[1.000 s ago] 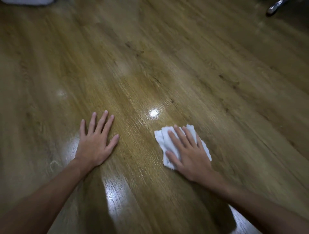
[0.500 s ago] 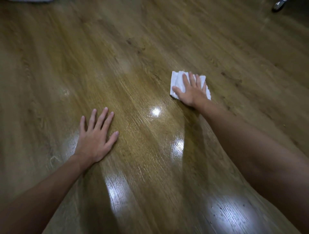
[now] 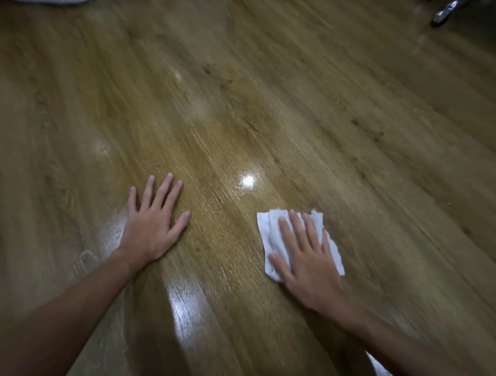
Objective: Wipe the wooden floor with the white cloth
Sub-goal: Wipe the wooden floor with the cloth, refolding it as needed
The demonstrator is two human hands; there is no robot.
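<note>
A folded white cloth [image 3: 268, 233] lies on the glossy wooden floor [image 3: 268, 107], right of centre and close to me. My right hand [image 3: 306, 257] presses flat on it with straight, spread fingers, covering most of the cloth. My left hand [image 3: 153, 222] rests flat on the bare floor to the left, fingers spread, holding nothing. Bright light reflections show on the boards between and below my hands.
A metal chair or furniture leg [image 3: 442, 12] stands at the far right top corner. A pale object [image 3: 51, 1] shows at the top left edge. Open floor stretches ahead of both hands.
My right hand pushed the cloth far forward half a second ago and has now pulled it back toward me. My left hand stayed planted in the same place.
</note>
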